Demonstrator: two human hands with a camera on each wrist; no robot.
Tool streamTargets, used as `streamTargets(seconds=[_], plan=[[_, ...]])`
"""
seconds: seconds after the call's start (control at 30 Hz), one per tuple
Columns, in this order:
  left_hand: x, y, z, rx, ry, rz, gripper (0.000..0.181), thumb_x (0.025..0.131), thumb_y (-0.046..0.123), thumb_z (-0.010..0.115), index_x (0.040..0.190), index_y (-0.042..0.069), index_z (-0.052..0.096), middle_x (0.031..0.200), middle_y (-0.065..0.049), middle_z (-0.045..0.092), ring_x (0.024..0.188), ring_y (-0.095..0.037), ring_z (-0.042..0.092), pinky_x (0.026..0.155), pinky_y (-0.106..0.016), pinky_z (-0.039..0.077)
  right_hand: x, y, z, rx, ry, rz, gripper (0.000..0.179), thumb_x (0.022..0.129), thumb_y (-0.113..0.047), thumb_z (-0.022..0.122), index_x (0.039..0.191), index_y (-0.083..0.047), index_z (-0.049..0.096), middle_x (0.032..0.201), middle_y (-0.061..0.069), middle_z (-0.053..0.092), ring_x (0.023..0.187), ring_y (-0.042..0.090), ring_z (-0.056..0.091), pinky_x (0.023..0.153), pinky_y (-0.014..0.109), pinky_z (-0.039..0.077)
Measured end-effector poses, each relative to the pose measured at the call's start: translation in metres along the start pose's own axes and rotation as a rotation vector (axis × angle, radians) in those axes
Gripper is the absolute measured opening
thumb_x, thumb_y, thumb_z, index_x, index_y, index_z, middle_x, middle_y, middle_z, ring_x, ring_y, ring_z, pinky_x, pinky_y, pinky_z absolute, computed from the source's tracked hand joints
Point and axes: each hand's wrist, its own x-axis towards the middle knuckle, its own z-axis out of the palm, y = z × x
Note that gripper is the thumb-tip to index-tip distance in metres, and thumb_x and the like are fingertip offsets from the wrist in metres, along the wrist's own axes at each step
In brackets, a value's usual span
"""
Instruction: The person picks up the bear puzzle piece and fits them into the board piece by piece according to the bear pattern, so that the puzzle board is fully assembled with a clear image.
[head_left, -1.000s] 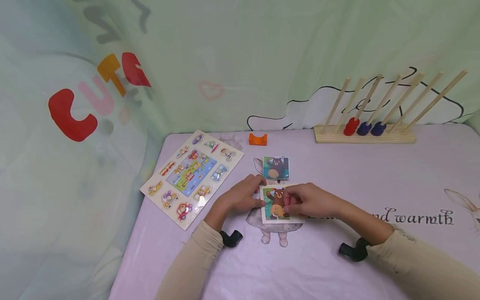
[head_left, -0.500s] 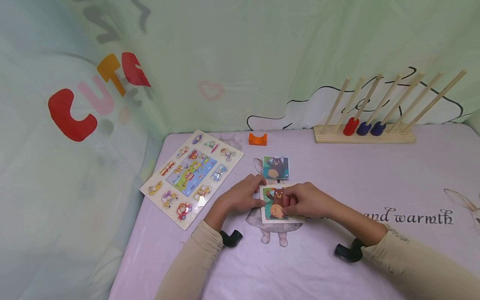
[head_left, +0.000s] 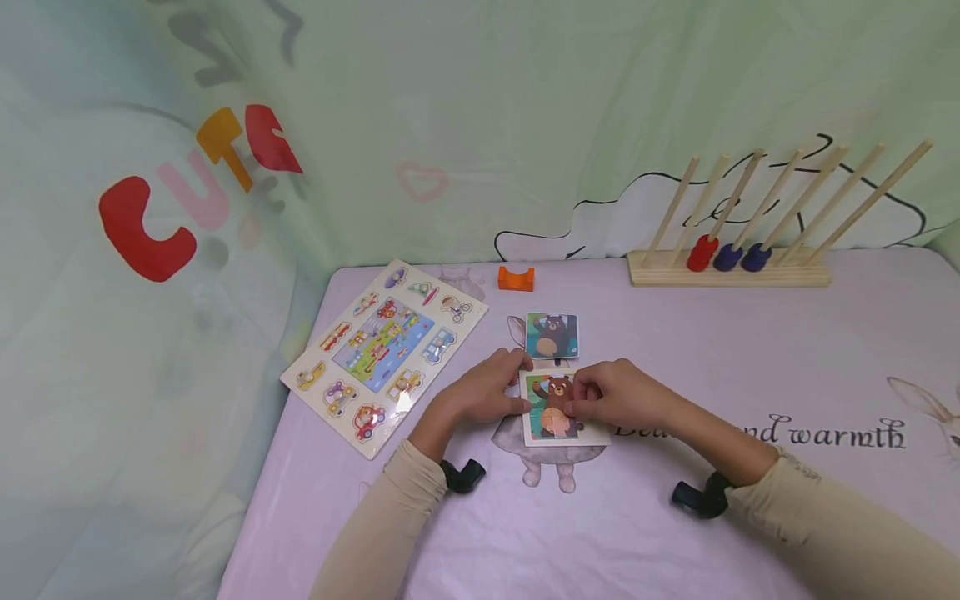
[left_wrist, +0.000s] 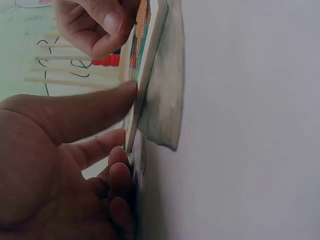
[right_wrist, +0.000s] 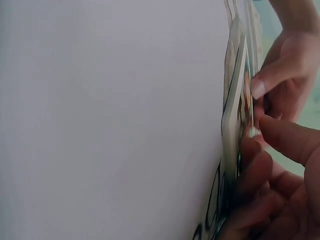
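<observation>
A small bear jigsaw puzzle (head_left: 553, 417) lies in a pale-framed board (head_left: 566, 443) on the table. My left hand (head_left: 491, 390) holds the board's left side, its thumb (left_wrist: 117, 95) along the near edge and its index finger beyond. Over the puzzle's right part, my right hand (head_left: 618, 396) has thumb and index finger close together on a puzzle piece, mostly hidden by the fingers. In the right wrist view, the curled fingers (right_wrist: 257, 165) of that hand are low against the board. Just behind lies a square bear picture card (head_left: 552, 336).
A vehicle peg puzzle board (head_left: 386, 358) lies at the left. An orange block (head_left: 516, 279) with a curved notch is at the back. At the back right stands a wooden rod counter (head_left: 727, 279) with red and dark blue rings. Printed curtains border the table.
My right fingers have shifted slightly over the puzzle, first left and then back right, uncovering more of the bear. The left hand and board have stayed nearly still.
</observation>
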Motion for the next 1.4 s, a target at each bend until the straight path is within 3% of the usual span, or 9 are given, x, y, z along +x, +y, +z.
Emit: streamTargets(seconds=[0.13,0.23,0.47,0.73,1.4], plan=[[-0.002,0.008,0.001,0.002,0.012,-0.054,0.057,0.092,0.037,0.074,0.137,0.013,0.048,0.115,-0.004,0.052,0.104,-0.017,0.05,0.09,-0.03,0.045,0.002,0.007,-0.005,0.032,-0.068,-0.027,0.019,0.094,-0.029,0.074,0.084,-0.017,0.064,0.064,-0.006,0.052,0.06,0.009,0.051,0.055,0.023,0.04],[-0.003,0.016,0.005,0.058,0.045,-0.105,0.066,0.089,0.048,0.074,0.137,0.011,0.048,0.12,-0.006,0.053,0.106,-0.019,0.051,0.093,-0.033,0.047,0.003,0.008,-0.009,0.062,-0.123,-0.03,0.018,0.093,-0.028,0.075,0.087,-0.016,0.063,0.067,-0.005,0.053,0.062,0.011,0.053,0.056,0.023,0.042],[-0.003,0.026,0.016,0.212,0.119,-0.177,0.073,0.086,0.06,0.073,0.134,0.012,0.048,0.117,-0.006,0.052,0.104,-0.021,0.05,0.089,-0.038,0.047,0.006,0.005,-0.009,0.022,-0.132,-0.025,0.027,0.086,-0.034,0.081,0.087,-0.017,0.061,0.068,-0.006,0.052,0.064,0.011,0.053,0.059,0.024,0.04],[-0.002,0.027,0.018,0.235,0.125,-0.18,0.072,0.086,0.06,0.074,0.133,0.012,0.047,0.113,-0.005,0.05,0.101,-0.02,0.049,0.088,-0.037,0.046,0.006,0.003,-0.009,0.008,-0.134,0.017,0.03,0.083,-0.032,0.085,0.088,-0.015,0.061,0.069,-0.004,0.053,0.068,0.013,0.052,0.062,0.026,0.038],[-0.002,0.031,0.018,0.24,0.132,-0.184,0.07,0.084,0.058,0.077,0.13,0.013,0.048,0.11,-0.005,0.05,0.098,-0.019,0.048,0.083,-0.035,0.045,0.003,-0.001,-0.01,-0.017,-0.124,0.002,0.029,0.082,-0.027,0.085,0.087,-0.014,0.06,0.068,-0.005,0.052,0.067,0.012,0.051,0.061,0.026,0.038]])
